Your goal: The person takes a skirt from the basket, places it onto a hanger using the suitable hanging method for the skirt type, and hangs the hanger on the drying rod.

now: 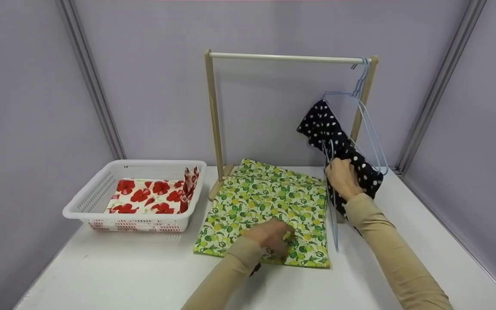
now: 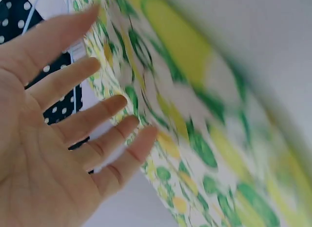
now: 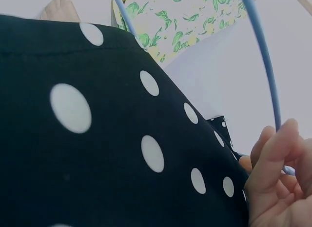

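Note:
My right hand (image 1: pixel 342 176) pinches a blue wire hanger (image 3: pixel 263 53) beside a black garment with white polka dots (image 1: pixel 317 122). That garment hangs tilted from another blue hanger (image 1: pixel 373 129) on the rack. In the right wrist view the fingers (image 3: pixel 273 151) curl round the wire. My left hand (image 1: pixel 269 237) is over the near part of a lemon-print cloth (image 1: pixel 265 198) spread on the table. The left wrist view shows its fingers (image 2: pixel 109 110) spread and nearly straight beside the cloth; whether they touch it I cannot tell.
A clothes rack (image 1: pixel 284 57) with wooden posts and a white bar stands at the back. To the left, a white plastic basket (image 1: pixel 73 211) holds red-flowered fabric (image 1: pixel 144 196). Grey walls enclose the white table (image 1: pixel 114 271) at the back and sides.

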Motion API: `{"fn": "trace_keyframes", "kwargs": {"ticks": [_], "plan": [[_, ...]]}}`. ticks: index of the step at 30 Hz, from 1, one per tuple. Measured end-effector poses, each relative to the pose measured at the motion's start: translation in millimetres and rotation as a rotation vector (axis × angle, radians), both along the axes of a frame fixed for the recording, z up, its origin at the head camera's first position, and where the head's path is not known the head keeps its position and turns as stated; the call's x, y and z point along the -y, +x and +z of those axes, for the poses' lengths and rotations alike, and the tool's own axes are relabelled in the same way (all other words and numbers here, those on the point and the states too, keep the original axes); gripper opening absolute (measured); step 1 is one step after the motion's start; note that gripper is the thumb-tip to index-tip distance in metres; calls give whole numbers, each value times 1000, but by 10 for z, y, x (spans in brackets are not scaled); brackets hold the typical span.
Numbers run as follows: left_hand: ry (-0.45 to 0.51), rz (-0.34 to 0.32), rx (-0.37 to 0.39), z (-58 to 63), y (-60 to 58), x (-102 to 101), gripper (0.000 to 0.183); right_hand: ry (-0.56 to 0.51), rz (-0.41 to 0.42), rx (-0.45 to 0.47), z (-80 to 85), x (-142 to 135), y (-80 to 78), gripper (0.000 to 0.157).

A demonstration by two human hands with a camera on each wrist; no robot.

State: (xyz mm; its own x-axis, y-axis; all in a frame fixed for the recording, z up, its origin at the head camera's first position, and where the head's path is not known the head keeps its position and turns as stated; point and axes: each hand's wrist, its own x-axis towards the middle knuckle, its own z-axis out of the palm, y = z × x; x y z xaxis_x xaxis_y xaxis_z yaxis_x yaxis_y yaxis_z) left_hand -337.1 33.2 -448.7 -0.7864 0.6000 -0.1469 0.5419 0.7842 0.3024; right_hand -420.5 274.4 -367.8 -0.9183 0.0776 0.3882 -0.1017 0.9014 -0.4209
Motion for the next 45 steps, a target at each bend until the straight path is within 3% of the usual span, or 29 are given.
{"fn": "trace_keyframes", "kwargs": {"ticks": [5,13,19,23,25,28,32,38,40,45], "plan": [[-43,45,-31,-14,-48,-116,56,11,21,-38,-20,-1,-3,33],[-40,69,-170,-25,-190,-224,26,15,58,-59,-42,-9,24,33],[-113,114,-298,-93,-249,-283,21,1,64,-48,-39,-21,46,32],[-94,156,-379,-156,-305,-268,22,-7,66,-41,-31,-32,55,30],[-32,203,-356,-166,-343,-237,24,-14,65,-32,-29,-40,56,30],[115,305,-194,-145,-407,-161,26,-13,59,-19,-28,-51,56,30],[376,439,4,-99,-487,2,32,2,43,4,-33,-64,44,29],[852,619,219,-133,-574,304,48,-5,52,34,-34,-73,33,28],[966,656,266,-155,-594,381,52,-37,70,47,-28,-72,39,28],[1132,690,284,-166,-637,512,28,-96,124,52,-14,-78,61,28]]}}
